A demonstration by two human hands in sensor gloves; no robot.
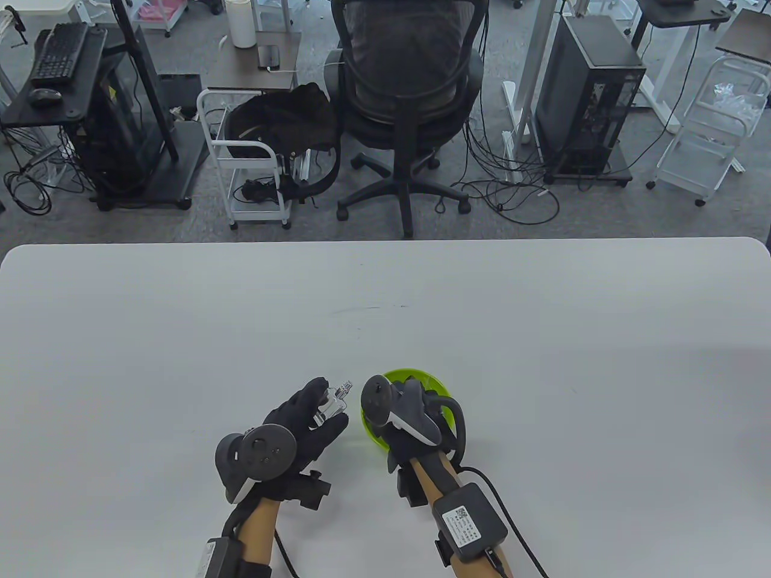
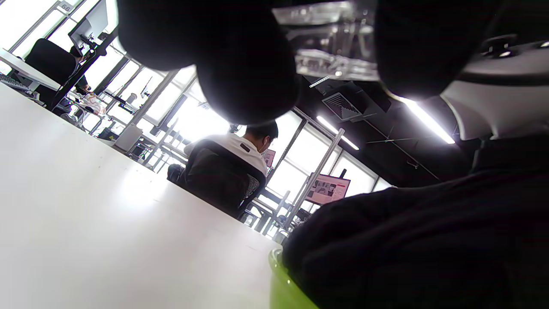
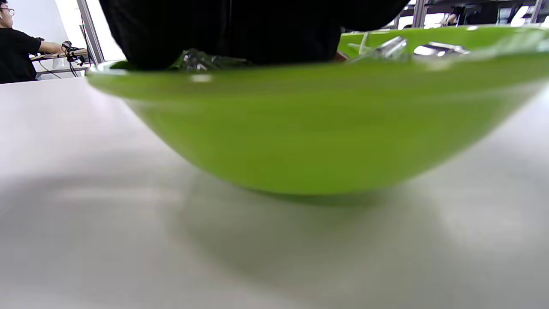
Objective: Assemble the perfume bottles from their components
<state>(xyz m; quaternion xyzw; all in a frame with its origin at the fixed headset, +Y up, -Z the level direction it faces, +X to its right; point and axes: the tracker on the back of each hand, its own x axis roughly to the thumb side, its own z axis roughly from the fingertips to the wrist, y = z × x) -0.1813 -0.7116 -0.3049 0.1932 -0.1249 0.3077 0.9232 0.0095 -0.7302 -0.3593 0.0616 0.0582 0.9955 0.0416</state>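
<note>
Your left hand (image 1: 301,421) grips a clear glass bottle (image 1: 333,404), thumb and fingers curled round its body, neck bare and pointing toward the far edge of the worktop (image 1: 385,313). Your right hand (image 1: 415,415) is down inside the green bowl (image 1: 435,382); whether its fingers are closed on a part cannot be told, since the tracker and the bowl rim hide them.

Progress, as judged: early. The bottle is held clear of the worktop near the near edge, just left of the bowl, with no pump or cap fitted. The right wrist view shows shiny loose components (image 3: 396,46) lying in the bowl, so fitting is still to come. No finished bottle appears anywhere on the worktop.

Surroundings: beyond the far edge stand an office chair (image 1: 405,90), a white trolley (image 1: 247,162) and a computer tower (image 1: 587,96), all off the worktop. Nothing lies between bottle and bowl; only your own right hand crowds the bowl.
</note>
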